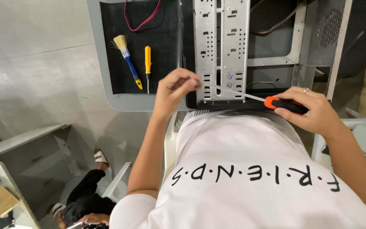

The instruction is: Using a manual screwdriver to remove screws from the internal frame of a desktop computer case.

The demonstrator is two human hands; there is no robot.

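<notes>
Gripping the orange-and-black handle of a long screwdriver point(250, 97), the right hand point(308, 111) sits at the right of centre in the frame, its fingers curled tight around the grip, a ring on one finger. The bare metal shaft runs up and to the left from the handle to the left hand point(175, 91), which lies just left of centre. That hand is nearly closed, its fingertips pinched together on the tip end of the shaft; whether anything small sits between the fingers cannot be told.

Both hands hover over the near edge of an open computer case point(318, 51) that fills the upper right of the frame. Inside it, a pale perforated metal drive cage point(221, 46) stands in the upper centre, with dark cables behind it, thin yellow wires low in the case, and a round vent grille toward the upper right.

Left of the case, a black mat point(166, 63) lies on the grey tabletop point(106, 80). On the mat rest a small paintbrush point(128, 61) with a blue-and-yellow handle, a yellow screwdriver point(148, 68) just beside it, and a red cable point(142, 15) looping at the top edge.
</notes>
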